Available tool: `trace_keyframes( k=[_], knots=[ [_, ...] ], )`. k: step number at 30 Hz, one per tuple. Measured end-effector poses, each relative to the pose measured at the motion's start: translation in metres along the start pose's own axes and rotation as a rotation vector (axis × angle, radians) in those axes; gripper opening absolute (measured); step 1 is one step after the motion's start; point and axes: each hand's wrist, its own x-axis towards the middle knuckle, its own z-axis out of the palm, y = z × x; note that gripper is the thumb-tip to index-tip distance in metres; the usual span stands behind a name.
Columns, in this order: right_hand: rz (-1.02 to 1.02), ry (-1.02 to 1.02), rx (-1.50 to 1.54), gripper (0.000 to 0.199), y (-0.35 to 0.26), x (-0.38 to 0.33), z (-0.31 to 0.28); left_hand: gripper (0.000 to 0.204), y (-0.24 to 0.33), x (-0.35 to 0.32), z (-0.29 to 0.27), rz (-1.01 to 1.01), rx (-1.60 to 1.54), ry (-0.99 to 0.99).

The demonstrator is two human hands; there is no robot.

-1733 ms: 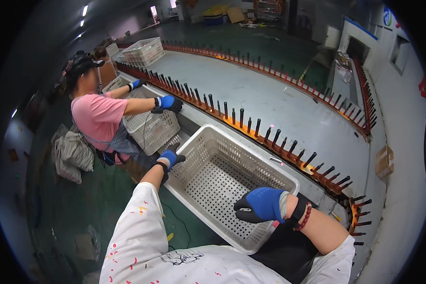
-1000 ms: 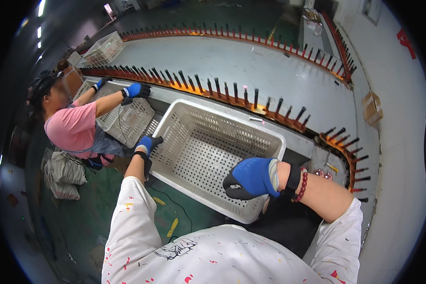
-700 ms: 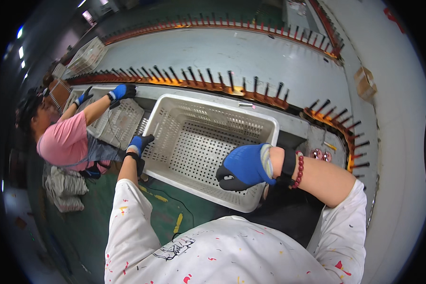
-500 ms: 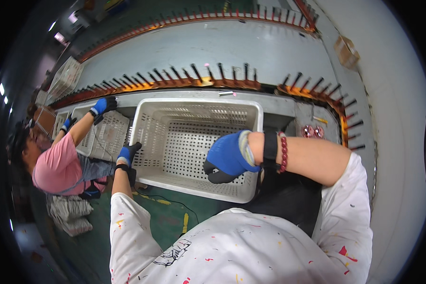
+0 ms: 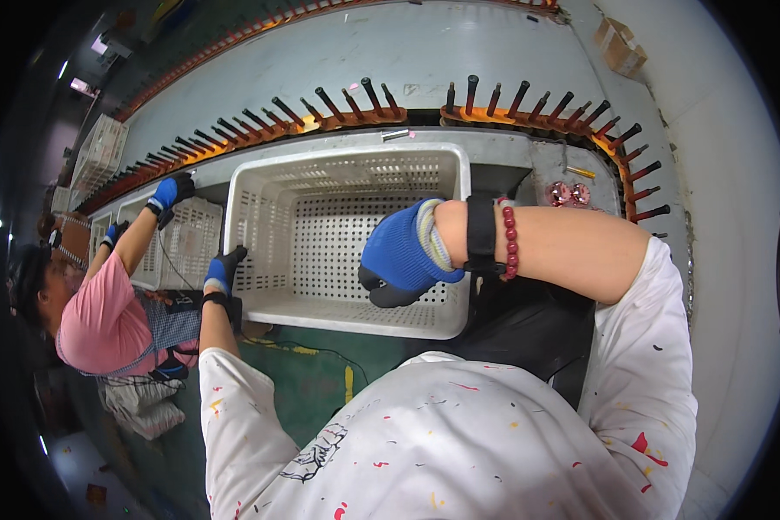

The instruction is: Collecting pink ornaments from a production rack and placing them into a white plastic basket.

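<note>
White plastic crate [image 5: 321,247], open-topped, upright, just off view centre toward 10 o'clock.
Rectangular; long axis roughly 9 to 3 o'clock. Walls pierced by rows of slots, base by a grid of round holes showing dark. Corners rounded; rim thick and smooth. Far long wall, at 12 o'clock, beside the grey worktop [image 5: 321,139]. Base partly hidden toward 4 o'clock.

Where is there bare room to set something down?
Inside the white crate, left of your right hand; also most of the grey surface beyond the near peg row. Crowded: that row, and the corner ledge holding two shiny balls.
</note>
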Motion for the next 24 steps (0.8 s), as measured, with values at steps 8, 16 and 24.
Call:
trace_keyframes(
  k=[8, 16, 24],
  knots=[
    [-0.133, 0.117, 0.067, 0.032, 0.002, 0.016, 0.015, 0.039, -0.021, 0.002, -0.024, 0.042, 0.061, 0.052],
    [-0.051, 0.1, 0.169, 0.037, -0.019, 0.008, 0.005, 0.043, 0.003, -0.034, -0.016, 0.025, 0.114, 0.059],
    [-0.09, 0.146, 0.166, 0.028, -0.033, 0.0, 0.005, 0.048, 0.012, -0.05, -0.021, -0.068, 0.132, 0.096]
  ],
)
